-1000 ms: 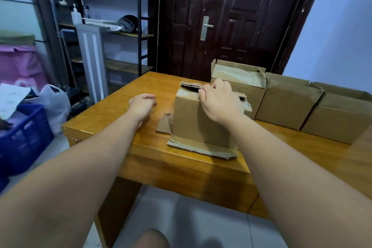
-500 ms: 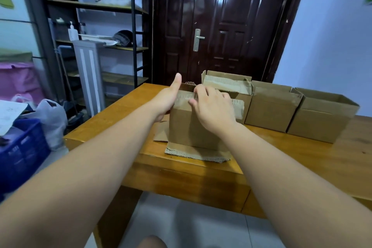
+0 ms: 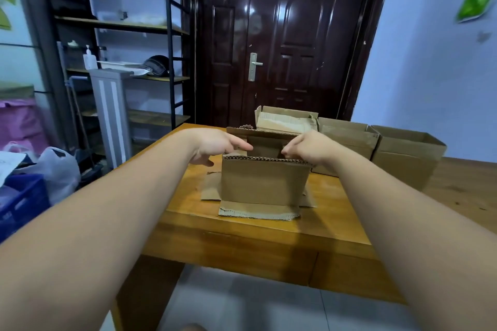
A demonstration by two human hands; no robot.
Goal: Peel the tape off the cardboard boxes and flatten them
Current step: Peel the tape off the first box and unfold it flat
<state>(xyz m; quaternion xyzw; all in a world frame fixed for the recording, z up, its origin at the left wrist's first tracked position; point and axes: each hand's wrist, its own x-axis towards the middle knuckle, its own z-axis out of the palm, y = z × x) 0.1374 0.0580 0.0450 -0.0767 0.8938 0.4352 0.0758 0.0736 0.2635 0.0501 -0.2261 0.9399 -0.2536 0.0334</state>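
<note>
Cardboard box [image 3: 265, 183] standing upright near table [image 3: 242, 239] front edge, bottom flaps splaying flat beneath, top gaping. I'm seeing left hand [image 3: 215, 146] reaching over left end of opening, fingers almost straight, gripping nothing I can confirm; right hand [image 3: 306, 149] curling fingers round right end of rim. I'm judging both are bracing walls for collapsing. Three more boxes [image 3: 347, 140] waiting behind, before door [image 3: 295, 35].

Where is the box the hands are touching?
In the head view, the box stands mid-picture on the wooden table, near its front edge, with the left hand and right hand at its top and three other boxes behind.
</note>
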